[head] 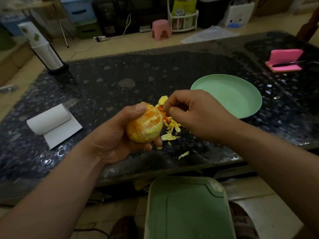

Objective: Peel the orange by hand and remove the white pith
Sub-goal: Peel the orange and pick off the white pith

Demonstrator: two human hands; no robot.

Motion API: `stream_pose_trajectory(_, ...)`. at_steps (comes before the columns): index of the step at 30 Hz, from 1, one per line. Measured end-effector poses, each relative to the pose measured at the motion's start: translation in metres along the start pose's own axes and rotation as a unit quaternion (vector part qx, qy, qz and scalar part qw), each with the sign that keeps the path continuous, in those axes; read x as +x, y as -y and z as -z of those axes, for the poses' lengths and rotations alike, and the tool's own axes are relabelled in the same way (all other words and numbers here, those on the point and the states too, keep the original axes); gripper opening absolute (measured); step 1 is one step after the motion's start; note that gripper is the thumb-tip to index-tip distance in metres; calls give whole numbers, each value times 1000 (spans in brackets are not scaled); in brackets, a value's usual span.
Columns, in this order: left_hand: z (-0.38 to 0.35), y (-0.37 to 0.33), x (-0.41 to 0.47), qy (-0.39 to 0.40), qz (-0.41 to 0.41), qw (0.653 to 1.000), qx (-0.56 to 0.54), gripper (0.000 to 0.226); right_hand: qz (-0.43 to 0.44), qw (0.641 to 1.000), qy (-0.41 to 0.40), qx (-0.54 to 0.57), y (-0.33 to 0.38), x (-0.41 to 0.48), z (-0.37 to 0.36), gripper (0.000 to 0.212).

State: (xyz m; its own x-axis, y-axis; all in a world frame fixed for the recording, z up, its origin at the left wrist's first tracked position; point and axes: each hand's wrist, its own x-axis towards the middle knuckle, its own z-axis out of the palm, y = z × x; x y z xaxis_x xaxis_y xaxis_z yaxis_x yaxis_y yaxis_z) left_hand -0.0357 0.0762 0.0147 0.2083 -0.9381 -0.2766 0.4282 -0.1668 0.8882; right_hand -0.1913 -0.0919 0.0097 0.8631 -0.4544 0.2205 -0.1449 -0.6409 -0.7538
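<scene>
Noted at far left: stack of paper cups [45, 54]; nearer, roll of paper [50, 119] on dark stone table [120, 80]. Centre-left: left hand [114, 137] closed around orange [145, 124], thumb on top, fingertips beneath, fruit held clear above table. Rind gone; pale pith remaining over much of the facing side. Just right of fruit: right hand [193, 112], thumb and forefinger pinched nearly together beside the upper right shoulder; anything caught between them too small to tell. Peel scraps [170, 133] littered below and between hands. Fruit directly left of pinching fingers, within reach; no clear long axis. Right, beyond: green plate [229, 95], bare.
</scene>
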Motion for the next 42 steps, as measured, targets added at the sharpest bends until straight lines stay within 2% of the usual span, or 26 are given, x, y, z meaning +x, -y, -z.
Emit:
stream_pose_trajectory(3, 2, 0, 1, -11, -3, 1000, -21, 88, -21, 1000, 9, -11, 1, 0, -1, 24)
stream_pose_trajectory(7, 2, 0, 3, -48, 1, 998, -27, 96, -1, 1000, 19, 24, 7, -1, 0, 10)
stream_pose_trajectory(11, 2, 0, 4, -77, 2, 997, -14, 67, 21, 999, 25, 12, 11, -1, 2, 3)
stream_pose_trajectory(16, 1, 2, 5, -80, 9, 996, 32, 52, 34, 997, 40, -53, 12, -2, 4, 4)
stream_pose_trajectory(21, -1, 2, 7, -59, -4, 989, 133, 55, 49, 988, 75, -125, 12, -4, 6, 6)
stream_pose_trajectory(27, 0, 6, 10, -80, 6, 983, 163, 70, 51, 982, 94, -157, 13, -4, 6, 25)
stream_pose_trajectory(30, -2, 7, 11, -83, 7, 983, 165, 64, 50, 988, 57, -136, 12, -5, -1, 18)
stream_pose_trajectory(33, -6, 6, 10, -80, 4, 987, 142, 55, 31, 996, 19, -84, 11, -4, -7, 22)
stream_pose_trajectory(37, -6, 3, 7, -77, 7, 993, 85, 44, 25, 999, 17, -10, 11, -3, -4, 14)
stream_pose_trajectory(42, -4, 1, 2, -39, 17, 999, 25, 42, 12, 1000, 2, 12, 1, -1, -4, 12)
